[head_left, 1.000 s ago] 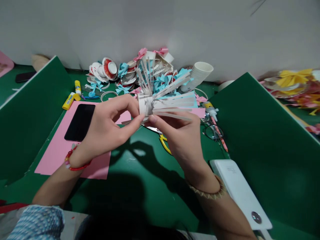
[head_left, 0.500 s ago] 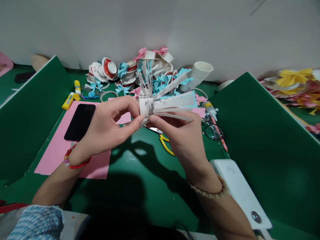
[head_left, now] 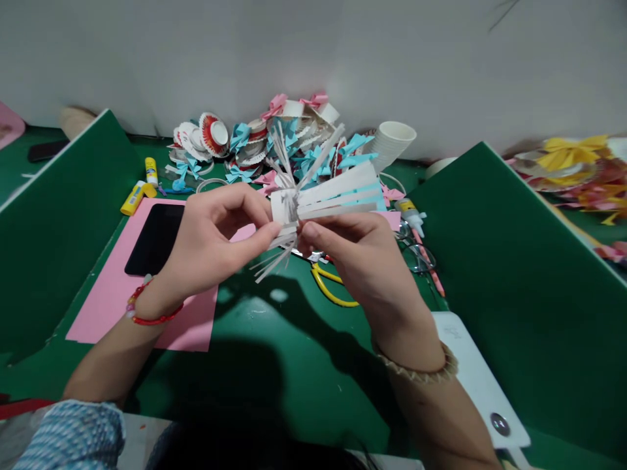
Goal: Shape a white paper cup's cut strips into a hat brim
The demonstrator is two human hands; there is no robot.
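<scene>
A white paper piece (head_left: 283, 206), cut into long strips that fan out up, right and down, is held above the middle of the table. My left hand (head_left: 215, 238) pinches its left end between thumb and fingers. At its right side my right hand (head_left: 360, 261) has thumb and fingertips pressed together near the gathered strips; what lies between those fingertips is hidden. Beneath the right hand lie scissors with yellow handles (head_left: 326, 294), partly covered.
Pink sheets (head_left: 191, 326) with a black phone (head_left: 154, 238) lie left. Glue sticks (head_left: 140, 196), paper bows and cups (head_left: 394, 140) stand behind. Glasses (head_left: 418, 258) and a white power bank (head_left: 482, 378) are right. Green dividers (head_left: 529, 261) rise at both sides.
The right hand has shifted slightly right and turned. Some strips now hang down below the fingers, and the strips on the right have tilted. More of the scissors' handles shows.
</scene>
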